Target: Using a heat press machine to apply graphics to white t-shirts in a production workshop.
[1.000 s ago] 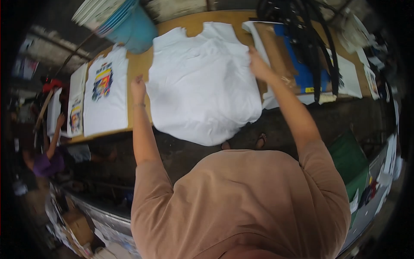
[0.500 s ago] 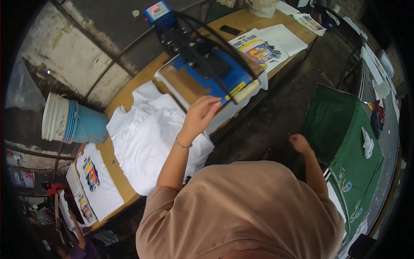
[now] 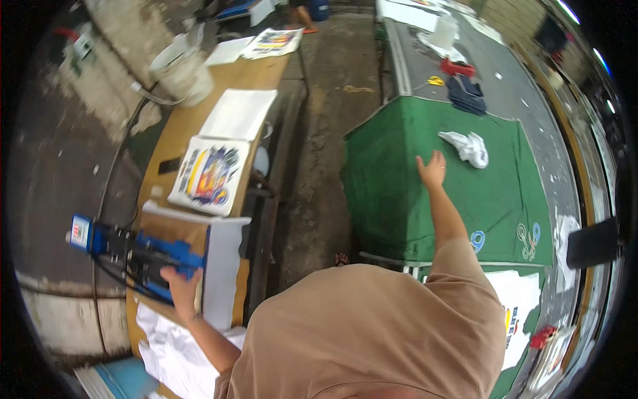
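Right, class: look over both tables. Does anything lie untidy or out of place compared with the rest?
One thing: a crumpled white cloth lies bunched on the green table cover, beside the right hand. The printed sheets on the wooden bench lie flat.

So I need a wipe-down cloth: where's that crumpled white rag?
In the head view, the crumpled white rag lies on the green-covered table at the person's right, just beyond the outstretched right hand.

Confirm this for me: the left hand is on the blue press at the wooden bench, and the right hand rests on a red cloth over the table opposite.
Not quite. The cloth under the right hand is green, not red, as the head view shows. The left hand is indeed on the blue press at the wooden bench.
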The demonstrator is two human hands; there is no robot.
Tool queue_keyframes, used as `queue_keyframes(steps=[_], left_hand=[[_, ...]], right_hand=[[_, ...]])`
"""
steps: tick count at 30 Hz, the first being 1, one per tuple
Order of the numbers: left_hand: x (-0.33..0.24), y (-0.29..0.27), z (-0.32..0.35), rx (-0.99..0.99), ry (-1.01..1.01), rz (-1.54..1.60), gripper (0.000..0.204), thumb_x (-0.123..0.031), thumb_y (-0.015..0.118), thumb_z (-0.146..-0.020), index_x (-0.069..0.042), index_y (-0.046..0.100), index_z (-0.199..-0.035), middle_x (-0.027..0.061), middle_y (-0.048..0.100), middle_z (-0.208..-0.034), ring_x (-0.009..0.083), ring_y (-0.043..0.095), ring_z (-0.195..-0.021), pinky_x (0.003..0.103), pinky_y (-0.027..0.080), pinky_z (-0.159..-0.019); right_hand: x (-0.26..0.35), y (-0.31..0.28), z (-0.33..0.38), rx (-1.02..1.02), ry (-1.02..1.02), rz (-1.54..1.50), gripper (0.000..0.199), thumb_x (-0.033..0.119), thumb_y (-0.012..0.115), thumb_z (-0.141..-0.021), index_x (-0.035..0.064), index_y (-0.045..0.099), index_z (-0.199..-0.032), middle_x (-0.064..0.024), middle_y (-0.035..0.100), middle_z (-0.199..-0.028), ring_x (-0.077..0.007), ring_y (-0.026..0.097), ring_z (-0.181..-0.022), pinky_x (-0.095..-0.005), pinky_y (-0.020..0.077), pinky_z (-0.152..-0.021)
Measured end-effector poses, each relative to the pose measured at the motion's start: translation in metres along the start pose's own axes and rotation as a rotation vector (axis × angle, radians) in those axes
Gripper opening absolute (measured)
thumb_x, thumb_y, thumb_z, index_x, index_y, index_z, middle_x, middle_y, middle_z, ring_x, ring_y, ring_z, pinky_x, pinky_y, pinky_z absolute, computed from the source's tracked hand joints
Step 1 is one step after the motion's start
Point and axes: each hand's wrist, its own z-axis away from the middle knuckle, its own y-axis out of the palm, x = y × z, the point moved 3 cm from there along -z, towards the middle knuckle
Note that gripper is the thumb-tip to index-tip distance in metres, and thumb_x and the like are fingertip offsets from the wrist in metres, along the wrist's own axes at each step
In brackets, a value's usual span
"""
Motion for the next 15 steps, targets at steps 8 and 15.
queue_keyframes(steps=[8, 15], left_hand=[[0.048, 0.025, 0.001, 0.620, -0.623, -0.111, 0.029, -0.022, 0.073, -0.070, 0.004, 0.061, -0.077, 0.0132, 0.064, -0.070, 0.0182, 0.062, -0.056, 0.028, 0.046, -0.045], [0.023, 0.023, 0.004, 0.569, -0.563, 0.079, 0.023, -0.021, 0.068, -0.075, 0.002, 0.062, -0.072, 0.0096, 0.063, -0.064, 0.0149, 0.058, -0.047, 0.026, 0.041, -0.039]], right_hand=[[0.002, 0.031, 0.037, 0.198, 0.165, -0.158, 0.075, 0.058, 0.041, -0.085, 0.0032, 0.032, -0.136, -0.0116, 0.025, -0.145, -0.0246, 0.018, -0.136, -0.0364, 0.0116, -0.111], [0.009, 0.028, 0.031, 0.270, 0.198, -0.090, 0.075, 0.060, 0.035, -0.086, 0.0072, 0.029, -0.138, -0.0082, 0.020, -0.147, -0.0213, 0.012, -0.137, -0.0338, 0.0083, -0.111]])
